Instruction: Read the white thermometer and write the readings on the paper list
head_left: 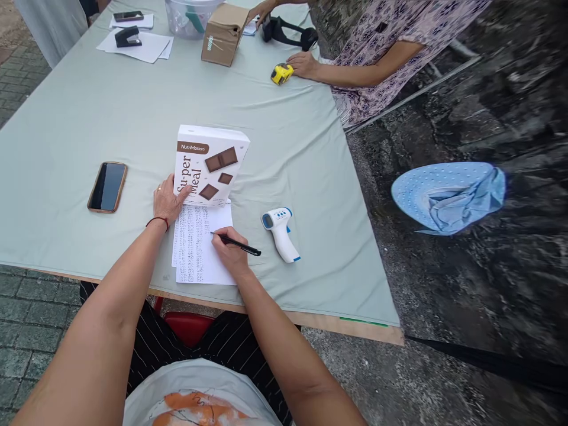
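Note:
My left hand (167, 198) grips the lower left edge of a white box (213, 163) with brown bars printed on it and the words "NutriMotion" and "Super Meal". The box stands upright on the far end of some paper sheets (202, 248) covered in rows of small dark writing. In my right hand (231, 251) is a black pen (239, 242), its tip at the paper beside the written rows. A white and blue infrared thermometer (281, 234) lies just right of that hand. To the left of the box rests a phone (107, 187) in a brown case.
Across the cloth-covered table (89, 106), another person's hand (306, 64) is by a yellow tape measure (281, 73). Nearby are a brown carton (224, 35), black headphones (288, 32) and a clear tub (180, 18). A stapler (128, 36) sits on papers. A blue hat (448, 198) lies beyond the right edge.

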`<state>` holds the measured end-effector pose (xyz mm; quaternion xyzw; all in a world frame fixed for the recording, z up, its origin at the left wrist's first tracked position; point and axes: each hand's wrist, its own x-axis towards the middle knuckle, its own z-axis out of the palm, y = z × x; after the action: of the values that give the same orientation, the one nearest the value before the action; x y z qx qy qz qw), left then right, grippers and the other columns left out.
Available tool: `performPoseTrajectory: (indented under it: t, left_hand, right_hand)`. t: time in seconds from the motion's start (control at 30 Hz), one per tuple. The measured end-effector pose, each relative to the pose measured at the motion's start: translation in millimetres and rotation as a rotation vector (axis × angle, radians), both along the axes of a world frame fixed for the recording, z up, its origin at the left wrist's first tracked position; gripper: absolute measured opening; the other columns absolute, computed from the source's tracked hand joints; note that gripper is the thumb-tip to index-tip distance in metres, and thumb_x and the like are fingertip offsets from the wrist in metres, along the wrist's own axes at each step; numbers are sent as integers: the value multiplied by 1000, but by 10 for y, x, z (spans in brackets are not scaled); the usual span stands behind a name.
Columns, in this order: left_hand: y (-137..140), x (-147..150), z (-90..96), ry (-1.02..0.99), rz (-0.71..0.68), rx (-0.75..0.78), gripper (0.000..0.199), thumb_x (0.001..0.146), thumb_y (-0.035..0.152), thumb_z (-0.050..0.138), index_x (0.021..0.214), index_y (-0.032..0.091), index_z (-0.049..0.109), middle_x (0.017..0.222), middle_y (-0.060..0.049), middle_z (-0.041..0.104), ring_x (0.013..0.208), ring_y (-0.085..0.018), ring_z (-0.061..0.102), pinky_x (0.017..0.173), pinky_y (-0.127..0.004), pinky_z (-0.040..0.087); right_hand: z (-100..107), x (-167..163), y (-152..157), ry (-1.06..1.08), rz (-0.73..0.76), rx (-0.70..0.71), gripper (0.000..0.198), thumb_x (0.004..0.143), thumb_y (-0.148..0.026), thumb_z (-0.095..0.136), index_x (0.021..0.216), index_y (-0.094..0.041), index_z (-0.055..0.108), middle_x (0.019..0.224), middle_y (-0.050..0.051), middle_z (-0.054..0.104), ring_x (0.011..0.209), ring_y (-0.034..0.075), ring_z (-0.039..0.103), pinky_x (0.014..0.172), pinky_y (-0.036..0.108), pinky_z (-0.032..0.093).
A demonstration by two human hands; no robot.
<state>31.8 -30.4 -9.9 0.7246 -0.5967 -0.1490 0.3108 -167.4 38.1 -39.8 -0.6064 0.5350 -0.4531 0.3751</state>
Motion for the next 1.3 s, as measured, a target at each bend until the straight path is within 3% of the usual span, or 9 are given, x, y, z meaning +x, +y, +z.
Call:
performPoseTrajectory:
  t: [0.2,0.37,0.53,0.77,0.87,0.93,1.07,1.2,1.3]
  left_hand:
    - [-1,0,-4,0,5,-4,56,93,63,41,130,22,51,121,-9,64,116,-29,54,101,-42,38]
    - [-6,1,-25,-2,7,-13,56,94,61,40,133,22,49,124,-9,63,119,-29,53,102,-43,38]
    - [5,20,-27,-9,3,-15,53,94,60,40,129,22,52,120,-9,64,116,-30,55,100,-44,39]
    - [30,61,-25,-6,18,-8,47,95,54,40,128,22,52,120,-10,64,115,-30,55,100,-44,39]
    - [38,64,-23,7,13,-8,45,95,52,41,127,22,52,119,-9,64,114,-30,54,100,-45,38]
    - [40,67,-25,9,17,-5,45,95,52,42,127,22,52,119,-9,65,114,-30,54,100,-44,39]
    - [39,77,-28,1,25,6,45,95,52,41,127,22,52,119,-10,64,114,-30,55,100,-44,39]
    - [48,75,-12,11,20,-1,45,95,53,40,125,23,53,118,-9,64,113,-29,55,100,-44,39]
    - [52,70,6,9,23,9,45,95,55,40,125,23,53,117,-9,64,113,-29,55,100,-44,39]
  right_hand:
    - [-25,-20,3,36,34,-30,15,72,-34,49,67,-22,54,60,-2,55,57,15,50,59,29,45]
    - [-16,-76,2,90,20,-249,18,86,-32,47,85,-20,61,78,4,62,73,18,59,71,32,50]
    - [-71,-244,-92,371,164,-394,35,92,-17,37,117,-19,62,104,10,60,98,22,59,83,36,51]
    - [-116,-503,-256,649,177,-421,50,89,-6,34,128,-22,61,106,12,60,94,24,56,84,39,49]
    - [-67,-759,-229,722,-25,-334,42,90,-20,47,130,-22,59,117,15,57,106,29,53,92,46,46]
    - [-62,-956,-208,833,-211,-138,50,85,-35,58,132,-19,55,122,19,53,111,35,50,91,50,44]
    - [-108,-1213,-215,918,-225,242,60,82,-51,59,129,-16,54,111,19,56,105,36,55,81,47,47]
    - [-68,-1181,-260,761,-246,334,46,79,-46,55,115,-18,60,94,14,61,91,32,59,73,42,47]
    - [77,-972,-226,365,-232,316,43,71,-47,59,103,-19,62,88,10,63,81,28,58,72,39,47]
